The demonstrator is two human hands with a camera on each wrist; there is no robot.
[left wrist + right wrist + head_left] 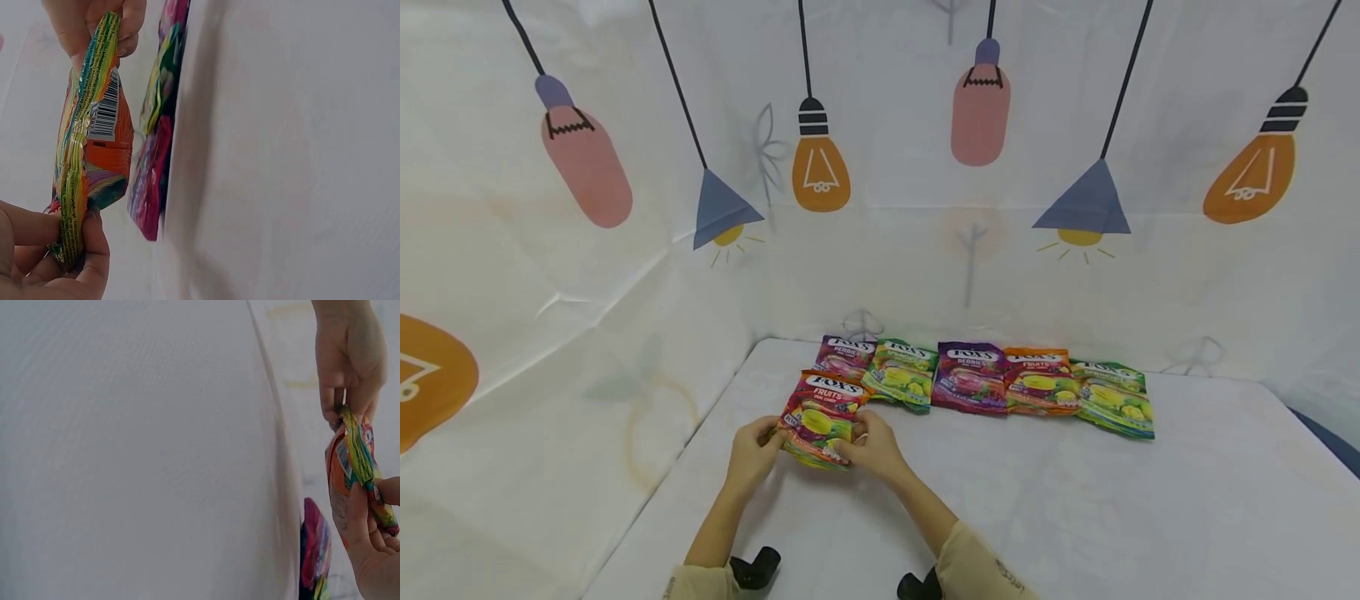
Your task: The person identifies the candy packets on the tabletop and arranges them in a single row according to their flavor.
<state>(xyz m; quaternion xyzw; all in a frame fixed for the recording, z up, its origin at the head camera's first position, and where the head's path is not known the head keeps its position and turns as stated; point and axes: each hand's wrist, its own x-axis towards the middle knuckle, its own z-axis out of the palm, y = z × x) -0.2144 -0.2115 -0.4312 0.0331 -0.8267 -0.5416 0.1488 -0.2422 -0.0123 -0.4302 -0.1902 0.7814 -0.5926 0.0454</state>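
A red, orange and green Fox's fruits candy bag (822, 417) is held up between both hands, its front facing the head camera. My left hand (754, 454) pinches its lower left edge, and my right hand (877, 446) grips its lower right side. In the left wrist view the candy bag (112, 134) appears edge-on, showing a barcode on its orange back. Behind it a purple berries bag (844, 358) is partly covered. Beside that lies a green Fox's bag (901, 375).
Further right in the row lie a purple berries bag (968, 379), an orange fruits bag (1041, 383) and a green bag (1116, 400). They lie along the back of the white table (1075, 517). A white cloth (895, 267) printed with lamps hangs behind.
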